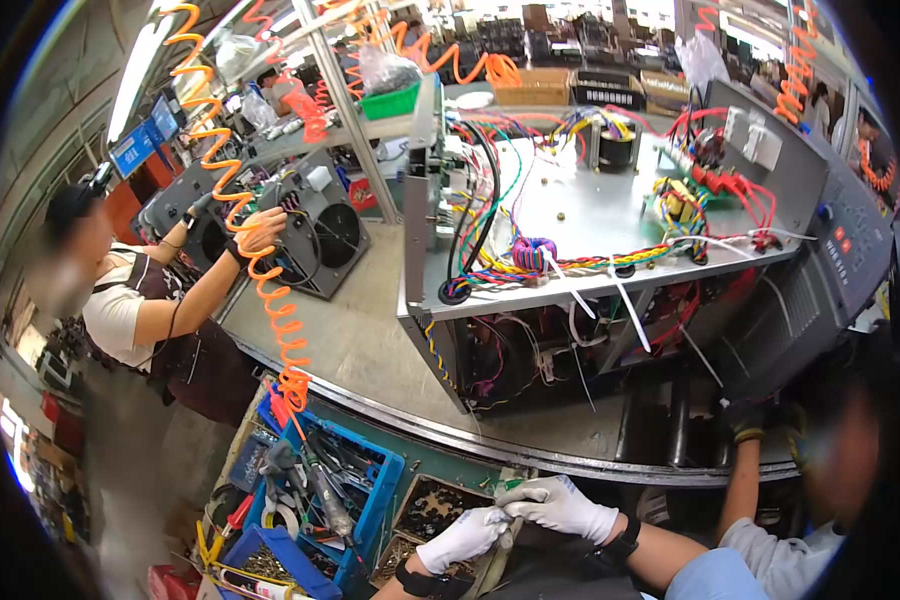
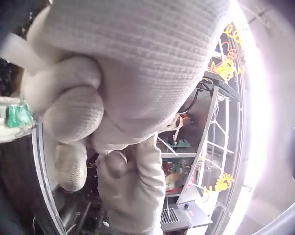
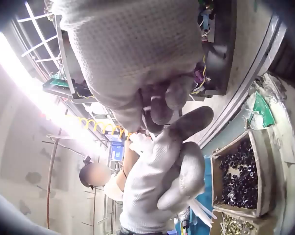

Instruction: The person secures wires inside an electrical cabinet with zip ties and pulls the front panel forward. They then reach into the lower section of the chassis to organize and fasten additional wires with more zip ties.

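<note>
Tools fill a blue bin, beside a box of small black parts. Next, the white-gloved left hand curls its fingers round thin white strips. The right hand, also gloved, meets it with bent fingers; whether they pinch anything, I cannot tell. Beyond both hands stands an open metal cabinet, coloured wires and white ties along its near edge.

Greyish floor at left, bright tube light overhead (slanting in head view), metal post.
</note>
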A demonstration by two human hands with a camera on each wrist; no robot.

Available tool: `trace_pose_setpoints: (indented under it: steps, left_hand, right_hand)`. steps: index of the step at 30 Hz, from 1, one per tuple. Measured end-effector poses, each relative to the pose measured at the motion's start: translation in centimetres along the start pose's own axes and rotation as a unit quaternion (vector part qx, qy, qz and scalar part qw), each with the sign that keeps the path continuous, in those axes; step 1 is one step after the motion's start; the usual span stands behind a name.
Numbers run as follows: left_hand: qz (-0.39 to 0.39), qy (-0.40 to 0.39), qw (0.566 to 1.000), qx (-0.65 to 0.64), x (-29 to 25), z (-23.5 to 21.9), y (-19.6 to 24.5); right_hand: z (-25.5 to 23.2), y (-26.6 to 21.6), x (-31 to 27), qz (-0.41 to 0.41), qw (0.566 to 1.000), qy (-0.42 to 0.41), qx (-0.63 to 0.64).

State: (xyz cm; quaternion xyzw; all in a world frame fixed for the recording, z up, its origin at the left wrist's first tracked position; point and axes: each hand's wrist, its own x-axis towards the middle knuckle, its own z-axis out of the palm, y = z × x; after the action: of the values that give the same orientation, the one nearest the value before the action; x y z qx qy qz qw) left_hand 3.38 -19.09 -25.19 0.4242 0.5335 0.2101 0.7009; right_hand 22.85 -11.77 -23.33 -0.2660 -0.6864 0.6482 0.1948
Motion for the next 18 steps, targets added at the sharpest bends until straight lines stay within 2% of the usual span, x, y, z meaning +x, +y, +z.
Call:
trace_pose_setpoints:
  steps: [2, 4, 5, 6, 7, 8, 9, 10, 11, 12, 13, 15, 16, 18]
  left_hand:
    - [0.015, -0.021, 0.999, -0.046, -0.5, 0.8, 0.1]
    - [0.017, -0.062, 0.986, -0.153, -1.0, 1.5, -0.2]
    - [0.041, -0.058, 0.993, -0.093, -1.2, 1.7, -0.3]
    - [0.045, -0.051, 0.989, -0.135, -1.7, 1.8, -0.4]
    - [0.05, -0.045, 0.982, -0.175, -2.2, 1.8, 0.7]
    - [0.051, -0.002, 0.994, -0.097, -2.9, 1.2, 0.7]
    - [0.244, 0.13, 0.951, 0.142, -2.7, 0.0, -0.2]
    - [0.233, 0.223, 0.895, 0.31, -3.0, -1.8, 0.0]
    - [0.143, 0.338, 0.918, 0.15, -4.4, -1.6, 2.0]
    - [0.235, 0.365, 0.87, 0.236, -4.5, -1.6, 2.5]
    - [0.322, 0.384, 0.805, 0.317, -4.6, -1.5, 3.0]
    - [0.297, 0.312, 0.856, 0.286, -5.9, 2.4, 6.8]
    - [0.254, 0.298, 0.866, 0.312, -5.7, 3.3, 6.7]
    - [0.278, 0.286, 0.879, 0.26, -4.9, 3.4, 4.6]
  right_hand:
    - [0.5, -0.6, -0.7, 0.011, 0.998, 0.054, -0.003]
    - [0.4, -1.2, -1.1, 0.024, 0.997, 0.056, -0.056]
    - [0.5, -1.8, -1.4, 0.042, 0.993, 0.059, -0.098]
    - [0.4, -2.7, -1.9, 0.041, 0.995, 0.079, -0.047]
    - [0.0, -2.1, -2.1, 0.037, 0.99, 0.115, -0.069]
    - [-0.5, -2.4, -2.3, 0.035, 0.983, 0.176, -0.038]
    - [-1.3, -3.0, -2.3, 0.035, 0.971, 0.236, -0.006]
    - [-2.3, -4.2, -2.5, 0.051, 0.965, 0.255, -0.04]
    - [-2.9, -5.2, -2.7, 0.067, 0.957, 0.273, -0.072]
    - [-2.8, -4.7, -2.6, 0.012, 0.959, 0.282, -0.018]
    - [-2.2, -4.3, -2.3, 0.015, 0.959, 0.281, -0.019]
    - [-0.4, -4.2, -1.5, 0.028, 0.973, 0.228, 0.018]
    - [0.6, -4.0, -1.3, 0.042, 0.974, 0.222, 0.015]
    - [1.3, -4.6, -1.0, 0.027, 0.977, 0.204, -0.049]
